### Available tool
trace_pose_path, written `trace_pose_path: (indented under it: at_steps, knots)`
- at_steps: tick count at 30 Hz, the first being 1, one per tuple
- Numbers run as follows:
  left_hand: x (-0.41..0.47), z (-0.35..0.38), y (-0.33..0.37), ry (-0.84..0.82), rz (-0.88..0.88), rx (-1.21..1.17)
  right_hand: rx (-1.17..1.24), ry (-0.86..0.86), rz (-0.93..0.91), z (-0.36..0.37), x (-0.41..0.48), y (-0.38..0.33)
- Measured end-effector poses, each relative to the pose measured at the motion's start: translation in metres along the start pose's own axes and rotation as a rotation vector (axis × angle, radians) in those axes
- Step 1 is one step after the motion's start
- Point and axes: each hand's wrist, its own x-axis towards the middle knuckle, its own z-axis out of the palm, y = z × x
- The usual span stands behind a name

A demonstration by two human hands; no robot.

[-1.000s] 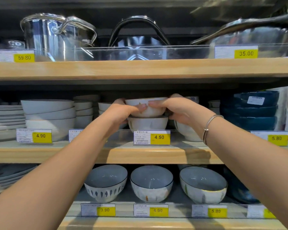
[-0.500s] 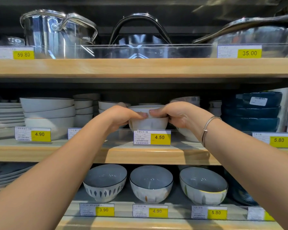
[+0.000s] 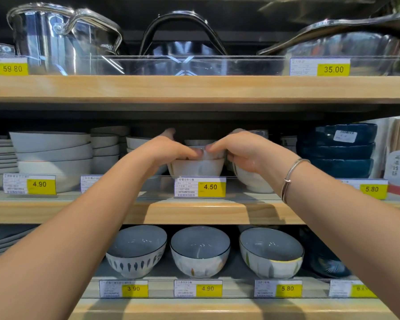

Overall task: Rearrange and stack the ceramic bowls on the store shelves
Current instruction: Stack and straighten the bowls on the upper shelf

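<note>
On the middle shelf [image 3: 194,211], above the 4.50 tag, a small white bowl [image 3: 195,168] stands upright. A second white bowl [image 3: 215,154] is nested inside it, with only its rim showing. My left hand [image 3: 169,150] grips that rim from the left, fingers curled over it. My right hand [image 3: 245,153], a silver bangle on its wrist, grips it from the right. The fingertips of both hands nearly meet at the front of the rim and hide most of the upper bowl.
Another white bowl [image 3: 252,181] stands close on the right, and stacks of white bowls [image 3: 53,153] and plates on the left. Navy bowls [image 3: 337,151] are stacked far right. Three patterned bowls [image 3: 200,250] sit on the lower shelf. Steel pots [image 3: 62,40] stand above.
The bowl in both hands has come down from above the lower bowl and now sits nested in it. Both hands sank with it.
</note>
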Motion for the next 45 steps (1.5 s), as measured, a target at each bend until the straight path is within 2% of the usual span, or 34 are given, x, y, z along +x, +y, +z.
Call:
trace_pose_path:
  at_steps: [2, 6, 8, 11, 14, 17, 20, 24, 29, 33, 37, 41, 45]
  knots:
    - [-0.003, 0.008, 0.014, 0.047, 0.135, 0.084, -0.014, 0.043, -0.054, -0.012, -0.002, -0.003]
    - [-0.008, 0.038, 0.047, 0.002, 0.327, 0.191, -0.148, 0.268, -0.102, -0.045, -0.01, 0.001]
    - [-0.007, 0.058, 0.058, -0.069, 0.355, 0.19, -0.174, 0.349, -0.107, -0.065, -0.014, 0.009]
    - [-0.004, 0.083, 0.063, -0.161, 0.296, 0.16, -0.179, 0.396, -0.048, -0.083, -0.021, 0.023]
    - [0.0, 0.097, 0.061, -0.199, 0.225, 0.144, -0.152, 0.365, 0.042, -0.097, -0.025, 0.033]
    - [0.005, 0.097, 0.057, -0.195, 0.147, 0.163, -0.214, 0.202, 0.139, -0.105, -0.028, 0.036]
    - [0.004, 0.093, 0.054, -0.272, 0.056, 0.152, -0.259, 0.058, 0.195, -0.11, -0.031, 0.032]
    - [0.01, 0.1, 0.046, -0.323, -0.028, 0.056, -0.271, -0.043, 0.263, -0.117, -0.032, 0.032]
    - [0.006, 0.101, 0.047, -0.291, -0.052, -0.136, -0.175, -0.013, 0.242, -0.117, -0.033, 0.034]
    - [0.003, 0.1, 0.046, -0.185, 0.024, -0.184, -0.078, 0.08, 0.111, -0.112, -0.032, 0.037]
    - [0.002, 0.1, 0.049, -0.135, 0.028, -0.223, 0.025, 0.18, 0.01, -0.106, -0.032, 0.039]
    - [0.004, 0.101, 0.053, -0.101, 0.069, -0.355, 0.21, 0.161, -0.046, -0.1, -0.041, 0.032]
    - [0.006, 0.101, 0.052, -0.069, 0.075, -0.467, 0.433, 0.114, 0.034, -0.096, -0.043, 0.02]
